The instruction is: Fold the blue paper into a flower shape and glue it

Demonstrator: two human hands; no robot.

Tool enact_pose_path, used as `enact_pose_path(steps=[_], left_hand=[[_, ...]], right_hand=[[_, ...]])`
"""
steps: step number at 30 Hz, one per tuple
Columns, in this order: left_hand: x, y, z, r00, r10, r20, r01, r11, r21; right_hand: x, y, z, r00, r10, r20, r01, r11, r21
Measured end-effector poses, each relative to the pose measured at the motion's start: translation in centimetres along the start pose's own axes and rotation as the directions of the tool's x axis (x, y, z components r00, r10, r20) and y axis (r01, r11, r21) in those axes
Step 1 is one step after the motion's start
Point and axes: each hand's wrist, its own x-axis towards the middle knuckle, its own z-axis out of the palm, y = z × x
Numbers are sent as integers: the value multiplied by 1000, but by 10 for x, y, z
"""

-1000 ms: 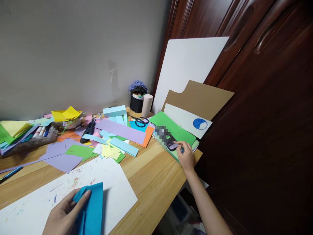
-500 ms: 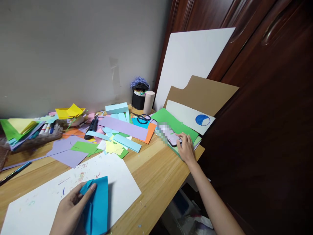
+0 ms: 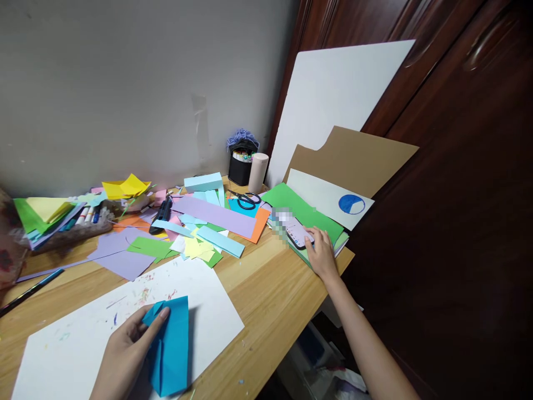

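Blue paper [image 3: 177, 347] in my left hand [image 3: 129, 347], phone [image 3: 295, 229] at my right [image 3: 323, 253].
My left hand pinches the folded paper by its far left corner, thumb on top, above the white sheet [image 3: 212, 311]; its long side runs away from me. The phone lies on the green stack [image 3: 306, 211], well to the right of the paper and farther off, with a stretch of counter [image 3: 270, 294] between. Its long axis slants from far left to near right, so the near end meets my right hand, much the nearer one. Those fingers are bent; I cannot tell whether they grip the phone or just rest there.
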Motion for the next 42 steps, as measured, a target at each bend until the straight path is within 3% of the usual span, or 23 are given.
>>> enact_pose_path(steps=[4, 14, 21, 24, 25, 27, 29, 31, 34, 35, 37, 42], left_hand=[[0, 0, 0, 1000, -11, 15, 11, 1000, -23], [-3, 5, 0, 1000, -5, -15, 5, 1000, -18], [-4, 4, 2, 998, 51, 21, -50, 998, -40], [-4, 4, 2, 996, 84, 11, -83, 996, -43], [-4, 4, 3, 996, 93, 9, -93, 994, -50], [-5, 5, 3, 994, 105, 9, -104, 992, -71], [-5, 7, 4, 994, 110, 8, -109, 989, -101], [-6, 9, 4, 993, 114, -5, -114, 983, -143], [-5, 9, 3, 993, 114, -17, -115, 973, -198], [-4, 7, 2, 992, 127, -10, -126, 969, -212], [-2, 3, 2, 988, 155, 6, -149, 959, -240], [1, -8, 5, 984, 176, 18, -167, 958, -233]], right_hand=[[-3, -3, -4, 999, -22, -43, 25, 997, 67], [-1, -13, -12, 997, 55, -59, -46, 987, 153], [-3, -18, -17, 984, 135, -113, -107, 970, 220], [-2, -43, -16, 971, 218, -94, -166, 907, 386], [0, -58, -14, 972, 230, -41, -185, 864, 468], [5, -98, -7, 967, 177, 182, -253, 729, 636], [11, -146, 5, 899, 49, 436, -379, 587, 715], [14, -194, 20, 783, -155, 602, -459, 508, 729], [12, -250, 42, 569, -393, 723, -527, 500, 687], [9, -262, 48, 520, -437, 734, -529, 510, 678], [2, -275, 55, 489, -473, 733, -520, 516, 681], [-14, -272, 60, 527, -461, 714, -558, 446, 700]])
